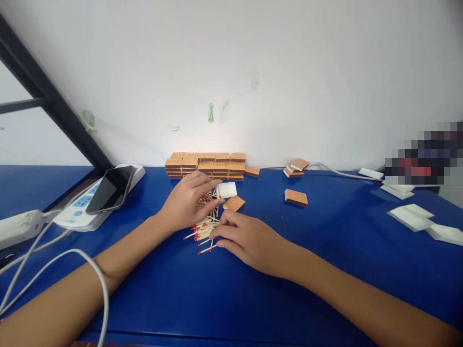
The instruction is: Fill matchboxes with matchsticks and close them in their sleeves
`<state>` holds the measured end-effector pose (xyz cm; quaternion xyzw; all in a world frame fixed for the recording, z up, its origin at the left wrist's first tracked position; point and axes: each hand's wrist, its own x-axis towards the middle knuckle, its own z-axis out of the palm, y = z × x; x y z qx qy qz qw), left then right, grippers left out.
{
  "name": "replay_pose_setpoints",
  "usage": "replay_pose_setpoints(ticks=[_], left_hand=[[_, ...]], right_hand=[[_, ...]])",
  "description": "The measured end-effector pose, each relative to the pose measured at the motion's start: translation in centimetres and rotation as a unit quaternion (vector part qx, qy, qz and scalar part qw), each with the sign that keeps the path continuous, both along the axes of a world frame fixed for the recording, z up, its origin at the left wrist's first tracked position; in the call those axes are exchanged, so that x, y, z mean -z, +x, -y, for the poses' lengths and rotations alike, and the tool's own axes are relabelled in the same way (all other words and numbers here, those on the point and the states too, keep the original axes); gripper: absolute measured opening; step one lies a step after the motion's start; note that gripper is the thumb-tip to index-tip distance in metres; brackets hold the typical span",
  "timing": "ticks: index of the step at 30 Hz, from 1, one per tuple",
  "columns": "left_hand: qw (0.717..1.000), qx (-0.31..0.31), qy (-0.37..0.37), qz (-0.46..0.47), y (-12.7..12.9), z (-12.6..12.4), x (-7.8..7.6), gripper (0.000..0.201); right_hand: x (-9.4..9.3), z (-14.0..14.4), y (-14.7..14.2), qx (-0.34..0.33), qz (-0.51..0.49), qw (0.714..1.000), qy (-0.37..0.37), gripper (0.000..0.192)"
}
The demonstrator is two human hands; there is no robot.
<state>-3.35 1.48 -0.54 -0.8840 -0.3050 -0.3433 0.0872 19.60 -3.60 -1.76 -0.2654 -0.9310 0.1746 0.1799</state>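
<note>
My left hand (191, 200) has its thumb and forefinger on either side of the left end of a white matchbox tray (227, 189). A red match head shows inside the tray's left end. Under and beside this hand lies a loose pile of red-tipped matches (204, 230), partly hidden by the fingers. My right hand (249, 241) is at the pile's near right side, fingertips closed on matches (207, 249) whose red heads point left and toward me. An orange matchbox sleeve (234, 203) rests between the tray and my right hand.
Stacked orange matchboxes (206, 166) stand against the wall. Further right are a small stack (296, 167) and a single matchbox (295, 197). White folded pieces (410, 217) lie far right. At left, a phone (111, 189) rests on a power strip (81, 212), with white cables (103, 284) nearby.
</note>
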Motion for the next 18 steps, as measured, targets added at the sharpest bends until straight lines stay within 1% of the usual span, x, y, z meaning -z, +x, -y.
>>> replay_pose_setpoints(ticks=[4, 10, 14, 18], left_hand=[[1.0, -0.005, -0.002, -0.003, 0.0, 0.1, 0.0, 0.038], [1.0, -0.008, 0.005, -0.011, 0.0, 0.1, -0.2, 0.04], [1.0, -0.01, -0.002, -0.009, 0.0, 0.1, -0.1, 0.04], [1.0, -0.012, 0.0, -0.007, 0.0, 0.1, -0.2, 0.04]], right_hand=[[-0.2, -0.1, -0.5, 0.002, 0.009, 1.0, 0.01, 0.016], [-0.3, -0.2, -0.1, 0.045, 0.022, 0.999, 0.002, 0.011], [-0.5, 0.8, -0.6, 0.05, -0.003, 0.999, -0.004, 0.011], [-0.1, 2.0, -1.6, 0.039, 0.006, 0.999, 0.038, 0.012]])
